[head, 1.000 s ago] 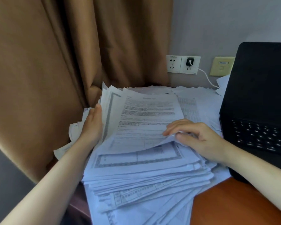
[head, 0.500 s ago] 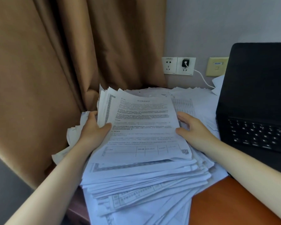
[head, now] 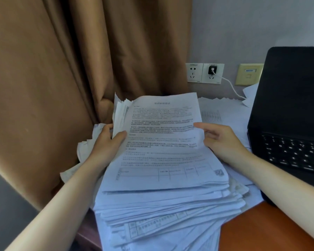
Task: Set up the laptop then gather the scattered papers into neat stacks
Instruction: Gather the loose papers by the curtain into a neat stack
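A thick, uneven stack of printed white papers (head: 163, 160) lies on the desk in front of me, its top sheet covered in text with a table near the bottom. My left hand (head: 107, 142) grips the stack's left edge, thumb on top of the top sheet. My right hand (head: 219, 138) holds the right edge, fingers curled against the sheets. More loose sheets (head: 223, 113) lie spread behind the stack. A black laptop (head: 290, 113) stands open at the right, screen dark, keyboard facing me.
A brown curtain (head: 71, 78) hangs at the left, touching the papers. Wall sockets (head: 205, 73) hold a plug with a white cable (head: 232, 89) running behind the laptop. The orange-brown desk top (head: 261, 230) shows at the lower right.
My right hand let go of the lifted sheet and moved to the stack's right edge. My left thumb came over the top sheet. The upper sheets now lie squarer on the pile.
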The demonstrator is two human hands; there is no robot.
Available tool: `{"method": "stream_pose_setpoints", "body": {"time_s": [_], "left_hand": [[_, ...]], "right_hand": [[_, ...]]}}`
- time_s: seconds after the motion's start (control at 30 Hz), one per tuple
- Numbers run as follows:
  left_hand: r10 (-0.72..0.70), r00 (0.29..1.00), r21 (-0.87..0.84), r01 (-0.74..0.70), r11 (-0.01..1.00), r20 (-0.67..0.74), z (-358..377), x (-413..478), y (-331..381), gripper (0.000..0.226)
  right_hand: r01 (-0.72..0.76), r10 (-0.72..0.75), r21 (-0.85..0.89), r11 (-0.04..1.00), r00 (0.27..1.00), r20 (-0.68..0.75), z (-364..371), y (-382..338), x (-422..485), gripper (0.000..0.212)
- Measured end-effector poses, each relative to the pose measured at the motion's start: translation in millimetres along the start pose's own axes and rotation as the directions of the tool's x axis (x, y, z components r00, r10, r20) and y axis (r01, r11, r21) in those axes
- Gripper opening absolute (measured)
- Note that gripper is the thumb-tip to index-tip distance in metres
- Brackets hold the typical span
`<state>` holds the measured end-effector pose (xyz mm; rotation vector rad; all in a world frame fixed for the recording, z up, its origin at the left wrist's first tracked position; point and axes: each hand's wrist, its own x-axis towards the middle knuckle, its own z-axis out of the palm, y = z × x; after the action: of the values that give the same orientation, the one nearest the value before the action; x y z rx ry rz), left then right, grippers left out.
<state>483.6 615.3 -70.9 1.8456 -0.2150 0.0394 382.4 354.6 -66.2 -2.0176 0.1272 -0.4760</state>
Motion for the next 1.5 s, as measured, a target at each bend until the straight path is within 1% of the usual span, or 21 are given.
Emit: {"method": "stream_pose_setpoints", "body": {"time_s": [0.1, 0.23, 0.37, 0.47, 0.53, 0.6, 0.63, 0.73, 0.77, 0.8, 0.87, 0.93, 1.03, 1.1, 1.17, 1.23, 1.27, 1.33, 1.4, 1.47, 1.5], "left_hand": [[-0.023, 1.000, 0.001, 0.023, 1.000, 0.009, 0, 1, -1, 0.024], [-0.089, 0.996, -0.063, 0.090, 0.994, 0.023, -1, 7, 2, 0.024], [-0.113, 0.993, -0.090, 0.110, 0.990, -0.033, 0, 10, 11, 0.023], [-0.169, 0.985, -0.241, 0.172, 0.955, 0.035, -1, 1, 11, 0.020], [-0.127, 0.990, -0.206, 0.136, 0.969, 0.059, -2, -2, 7, 0.020], [-0.057, 0.997, -0.091, 0.062, 0.994, 0.057, -2, -2, 3, 0.015], [-0.020, 0.998, -0.034, 0.022, 0.999, 0.052, -2, -2, 1, 0.016], [0.041, 0.998, 0.061, -0.044, 0.997, 0.054, -2, -3, -1, 0.029], [0.048, 0.997, 0.067, -0.052, 0.996, 0.057, -1, -3, -2, 0.030], [0.043, 0.998, 0.067, -0.047, 0.997, 0.052, -1, -3, -2, 0.028], [0.034, 0.999, 0.065, -0.035, 0.997, 0.025, -1, 0, -3, 0.022], [-0.004, 1.000, 0.037, 0.003, 0.999, 0.017, 0, 2, -1, 0.026], [-0.099, 0.995, -0.174, 0.101, 0.979, 0.022, 0, 0, 6, 0.043], [-0.120, 0.993, -0.254, 0.121, 0.959, 0.020, 1, 0, 7, 0.035], [-0.061, 0.997, -0.120, 0.067, 0.991, 0.053, 1, 0, 3, 0.023], [0.001, 0.996, 0.034, -0.004, 0.999, 0.087, 1, -1, -1, 0.030], [0.026, 0.996, 0.087, -0.033, 0.996, 0.089, 0, 0, -3, 0.036], [0.058, 0.995, 0.132, -0.068, 0.989, 0.079, 1, -1, -2, 0.044], [0.077, 0.994, 0.143, -0.087, 0.986, 0.071, 2, -3, -1, 0.049], [0.087, 0.994, 0.151, -0.095, 0.984, 0.060, 1, -3, -2, 0.051], [0.086, 0.995, 0.155, -0.094, 0.983, 0.057, 1, -3, -1, 0.051]], "right_hand": [[0.020, -0.018, -0.023, 1.000, 0.996, 0.083, 3, -4, 2, 0.050], [-0.010, 0.012, -0.040, 0.999, 0.998, 0.060, -7, 6, 5, 0.052], [0.047, -0.026, -0.129, 0.991, 0.987, 0.159, -4, 8, 3, 0.051], [0.009, -0.006, -0.033, 0.999, 0.996, 0.092, -8, 0, 5, 0.051], [-0.037, 0.034, 0.081, 0.996, 0.998, 0.044, -12, -9, 6, 0.045], [-0.107, 0.098, 0.176, 0.978, 0.993, 0.063, -13, -14, 7, 0.027], [-0.133, 0.121, 0.157, 0.979, 0.989, 0.082, -12, -14, 8, 0.021], [-0.086, 0.094, -0.109, 0.990, 0.993, 0.073, -8, -10, 15, 0.036], [-0.072, 0.081, -0.143, 0.987, 0.995, 0.052, -6, -10, 18, 0.039], [-0.059, 0.063, -0.139, 0.989, 0.997, 0.031, -3, -9, 19, 0.041], [-0.057, 0.057, -0.054, 0.997, 0.998, -0.001, -1, -8, 19, 0.044], [-0.064, 0.064, 0.045, 0.997, 0.998, 0.001, -1, -6, 16, 0.046], [-0.011, 0.007, 0.099, 0.995, 0.999, 0.040, 0, -3, 10, 0.046], [0.044, -0.045, 0.023, 0.999, 0.996, 0.071, 6, -4, 6, 0.045], [0.099, -0.083, -0.124, 0.987, 0.988, 0.129, 15, -4, 2, 0.044], [0.158, -0.114, -0.262, 0.952, 0.978, 0.175, 21, -2, 2, 0.042], [0.163, -0.115, -0.329, 0.930, 0.980, 0.160, 21, 0, 5, 0.042], [0.068, -0.049, -0.507, 0.859, 0.998, 0.051, 12, 1, 10, 0.042], [-0.088, 0.064, -0.730, 0.678, 0.996, -0.061, -3, 3, 13, 0.046], [-0.195, 0.203, -0.858, 0.475, 0.973, -0.108, -17, 6, 16, 0.053], [-0.224, 0.257, -0.867, 0.445, 0.959, -0.116, -23, 6, 17, 0.056]]}}
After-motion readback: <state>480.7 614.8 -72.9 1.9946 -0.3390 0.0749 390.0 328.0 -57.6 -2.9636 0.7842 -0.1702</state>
